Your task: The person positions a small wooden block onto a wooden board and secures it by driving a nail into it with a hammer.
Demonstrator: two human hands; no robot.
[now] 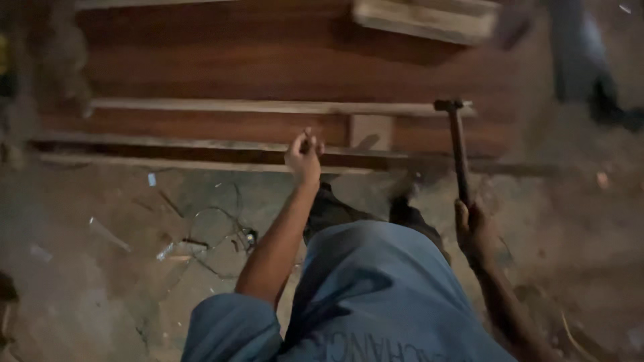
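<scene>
Blue shirt fabric fills the nearest part of the view, and both bare arms are stretched forward from it over a dusty floor. Left of the left forearm, bits of wire and small scraps are scattered on that floor.

On the right, the right hand is clenched around the lower end of a hammer — the slim dark handle is raised away from the hand, and the head is seen at the far end, over the upper strip of the woodwork. The hammer is judged stiff and top-heavy, with its weight in the metal head; a grip low on the handle, as seen, gives swing, while a grip nearer the head would give more control.

Ahead and to the left of that hand, the left hand is held over the near edge of a reddish-brown wooden panel. Its fingertips are pinched together on something small and dark — possibly a nail, though it cannot be told for certain. Such a piece would be light, hard and easily dropped.

Beyond the left hand, pale wooden battens are laid across the panel, with a short block set between them. Farther off, past the hammer head, a blurred pale plank is seen, and a dark trouser leg of another person stands at the far right.
</scene>
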